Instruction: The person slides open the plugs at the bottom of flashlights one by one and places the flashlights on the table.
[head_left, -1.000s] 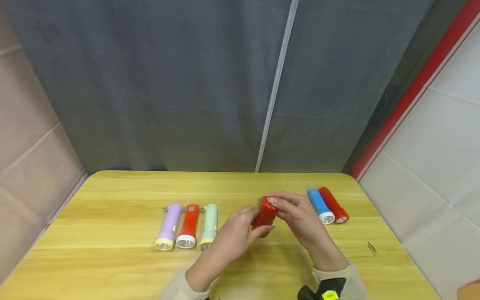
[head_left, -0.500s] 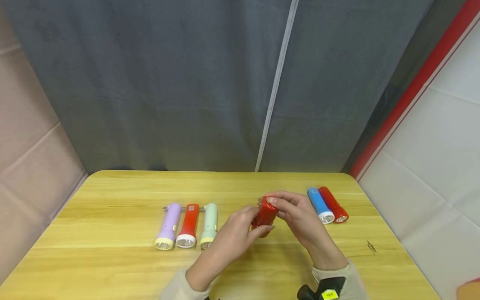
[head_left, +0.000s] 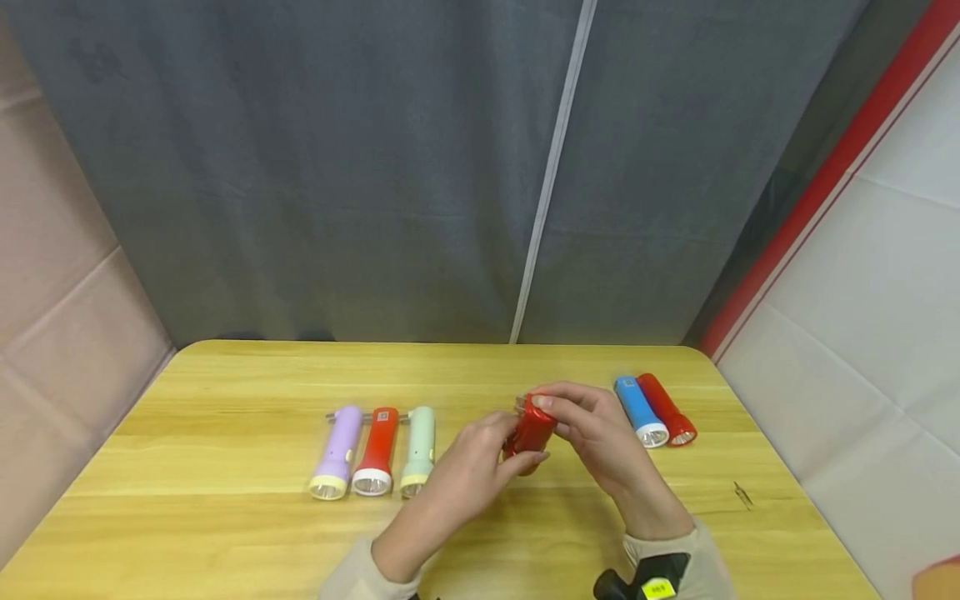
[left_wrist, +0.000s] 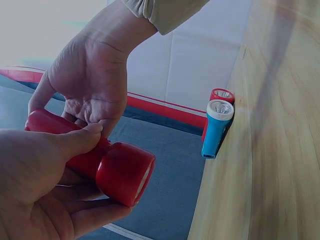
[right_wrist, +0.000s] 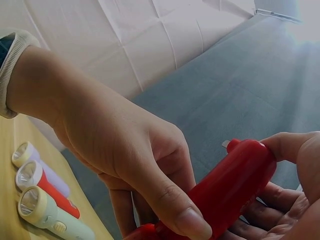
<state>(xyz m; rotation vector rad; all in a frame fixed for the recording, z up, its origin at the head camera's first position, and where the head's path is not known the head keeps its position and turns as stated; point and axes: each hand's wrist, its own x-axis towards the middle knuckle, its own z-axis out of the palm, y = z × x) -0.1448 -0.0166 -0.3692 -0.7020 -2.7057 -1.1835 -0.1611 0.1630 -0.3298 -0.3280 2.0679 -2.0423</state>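
A red flashlight (head_left: 534, 427) is held above the table between both hands. In the left wrist view, its wide head (left_wrist: 125, 172) points to the lower right. My left hand (head_left: 467, 473) grips its body, thumb along one side and fingers beneath. At the tail end my right hand (head_left: 600, 437) pinches the flashlight between thumb and fingers. Metal plug prongs (head_left: 520, 404) stick out near that end; a prong tip (right_wrist: 226, 144) also shows in the right wrist view. The hands hide part of the body.
On the wooden table (head_left: 247, 533), a purple flashlight (head_left: 342, 442), a red one with a white head (head_left: 381, 442) and a pale green one (head_left: 422, 442) lie at left. A blue flashlight (head_left: 637, 404) and another red one (head_left: 663, 404) touch at right. A thin dark mark (head_left: 742, 496) is nearby.
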